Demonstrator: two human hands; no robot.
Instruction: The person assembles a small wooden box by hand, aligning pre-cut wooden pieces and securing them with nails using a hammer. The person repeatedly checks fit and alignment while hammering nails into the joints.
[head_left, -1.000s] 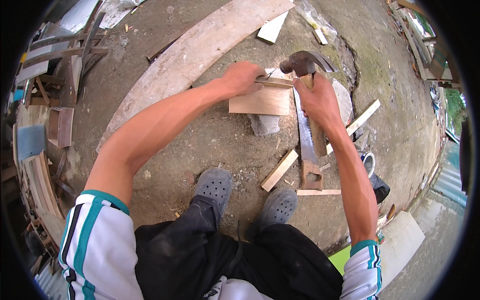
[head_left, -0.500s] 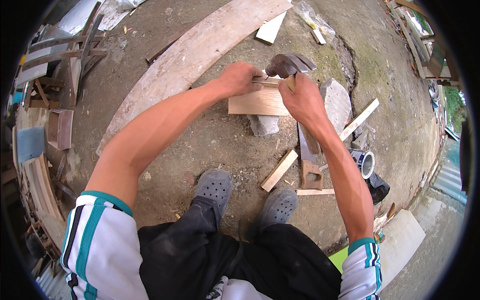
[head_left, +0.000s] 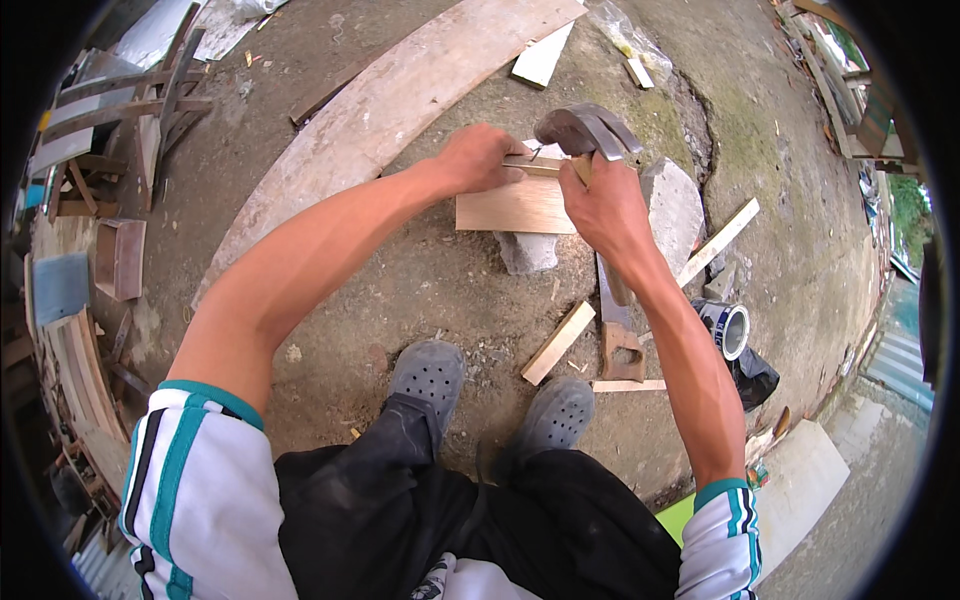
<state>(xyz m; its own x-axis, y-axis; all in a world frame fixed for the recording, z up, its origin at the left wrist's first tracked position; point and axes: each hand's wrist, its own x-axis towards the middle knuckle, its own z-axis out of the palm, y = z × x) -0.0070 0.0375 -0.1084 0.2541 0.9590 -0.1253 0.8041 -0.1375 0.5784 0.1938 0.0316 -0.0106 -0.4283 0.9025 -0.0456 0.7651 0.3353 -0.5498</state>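
In the head view, the hammer (head_left: 584, 131) has swung left and tipped over since one second ago, so its head is now closer to the left hand (head_left: 478, 160). The right hand (head_left: 606, 205) has moved left with it. The left hand is in almost the same spot as before.

The right hand has its fingers wrapped tight around the hammer's handle, close to the head. The left hand grips the left end of a thin wood strip (head_left: 541, 169). A thin dark nail (head_left: 534, 154) pokes out by its fingertips. I cannot tell if the fingers pinch the nail too, or if the hammer touches it.

The strip is at the far edge of a flat, pale board (head_left: 508, 212). A gray stone (head_left: 528, 253) shows under the board, and a bigger stone (head_left: 672, 212) sits to the right, past the right hand.

Nearer the feet, a saw (head_left: 623, 356) lies on the ground, with part of its blade hidden by the right arm. A short wood block (head_left: 558, 343) lies just left of the saw. A round can (head_left: 734, 330) lies to the right of the right arm, beside a black bag (head_left: 757, 382).
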